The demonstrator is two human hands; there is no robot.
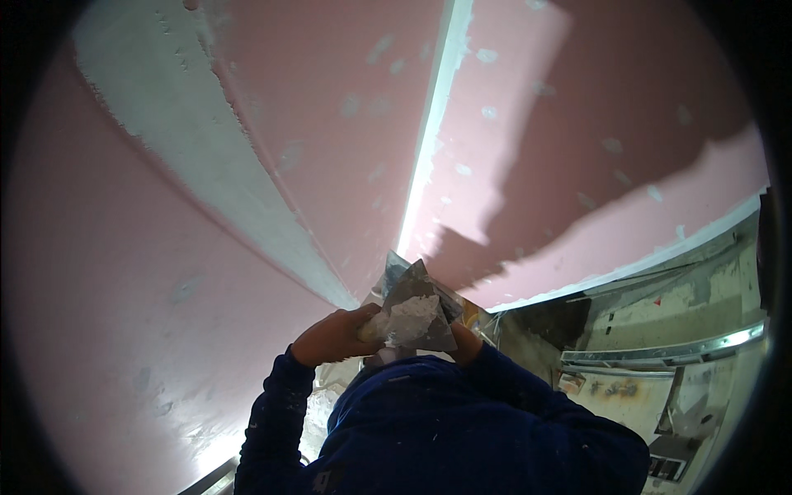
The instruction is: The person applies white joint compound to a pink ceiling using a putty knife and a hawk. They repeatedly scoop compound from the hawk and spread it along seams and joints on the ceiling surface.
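Note:
My left hand (pixel 337 335) is closed around the pale handle of a wide putty knife. Its grey metal blade (pixel 442 336) points away from me and carries a thick lump of white joint compound (pixel 412 319). Just behind that blade, a second flat blade-like piece (pixel 394 269) sticks up, smeared with grey-white. My right hand (pixel 466 343) is close by on the other side of the blade. The blade covers its fingers, so what they hold is hidden. Both hands are together in front of my chest, in dark blue sleeves.
Pink plasterboard (pixel 322 124) rises ahead, with a broad grey-white filled seam (pixel 177 107) at left. A bright white corner strip (pixel 429 124) runs up the middle. Filled spots dot the boards; a dark shadow lies at right. A metal rail (pixel 660 353) stands lower right.

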